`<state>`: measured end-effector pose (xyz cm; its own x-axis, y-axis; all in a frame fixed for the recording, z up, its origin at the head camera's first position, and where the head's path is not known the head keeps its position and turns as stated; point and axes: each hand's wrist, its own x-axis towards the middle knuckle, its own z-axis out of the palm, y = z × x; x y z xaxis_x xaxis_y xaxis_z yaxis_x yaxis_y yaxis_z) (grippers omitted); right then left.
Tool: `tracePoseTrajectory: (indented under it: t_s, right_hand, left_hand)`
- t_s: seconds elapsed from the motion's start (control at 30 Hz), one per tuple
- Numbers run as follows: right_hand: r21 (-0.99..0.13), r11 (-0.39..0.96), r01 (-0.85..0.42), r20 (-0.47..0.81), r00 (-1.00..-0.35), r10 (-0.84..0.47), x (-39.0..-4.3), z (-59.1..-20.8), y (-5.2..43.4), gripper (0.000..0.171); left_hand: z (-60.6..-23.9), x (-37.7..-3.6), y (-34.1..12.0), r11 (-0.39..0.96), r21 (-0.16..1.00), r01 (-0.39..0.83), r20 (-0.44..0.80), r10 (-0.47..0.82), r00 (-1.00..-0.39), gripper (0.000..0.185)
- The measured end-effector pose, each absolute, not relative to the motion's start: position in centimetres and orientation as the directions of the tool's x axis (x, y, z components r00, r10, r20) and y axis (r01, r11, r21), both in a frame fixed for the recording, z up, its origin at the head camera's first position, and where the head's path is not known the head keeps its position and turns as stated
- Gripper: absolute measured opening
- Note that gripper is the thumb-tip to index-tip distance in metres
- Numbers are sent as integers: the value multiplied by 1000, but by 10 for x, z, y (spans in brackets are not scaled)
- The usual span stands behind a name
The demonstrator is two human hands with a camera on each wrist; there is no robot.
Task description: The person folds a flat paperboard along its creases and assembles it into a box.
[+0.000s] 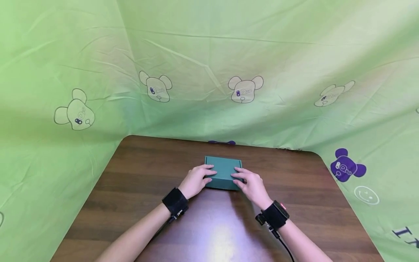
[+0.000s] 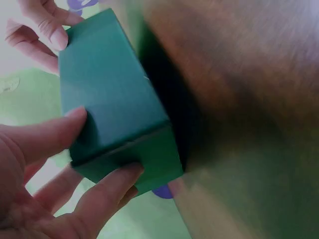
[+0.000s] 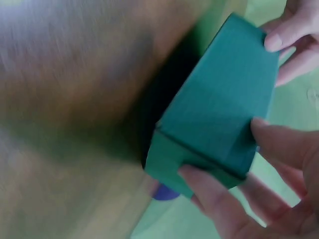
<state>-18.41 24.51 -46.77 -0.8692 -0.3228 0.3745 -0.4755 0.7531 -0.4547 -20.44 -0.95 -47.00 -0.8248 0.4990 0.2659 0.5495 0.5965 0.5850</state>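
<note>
A small teal-green cardboard box (image 1: 223,169) lies closed near the middle of a dark wooden table (image 1: 144,163). My left hand (image 1: 196,180) holds its near left corner, and my right hand (image 1: 250,183) holds its near right corner. In the left wrist view a finger of my left hand (image 2: 45,169) lies on the lid of the box (image 2: 109,89) and the thumb presses the front wall. The right wrist view shows my right hand (image 3: 264,189) gripping the box (image 3: 224,109) the same way.
A green cloth with bear prints (image 1: 209,54) hangs behind and on both sides of the table. Black straps sit on both wrists, and a cable (image 1: 284,247) runs from the right one. Bare wood lies left, right and in front of the box.
</note>
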Motion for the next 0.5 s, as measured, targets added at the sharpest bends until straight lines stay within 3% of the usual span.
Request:
tracePoseTrajectory:
  t_s: [0.23, 0.5]
  right_hand:
    - [-448, 776, -445, 395, -877, -275, -177, -472, 242, 17]
    - [-422, 786, -452, 351, -881, -318, -177, -470, 244, 17]
  left_hand:
    - [-474, -200, -9, 587, 585, 559, 309, 476, -823, 29]
    - [-475, -199, -9, 598, 566, 567, 286, 503, -816, 29]
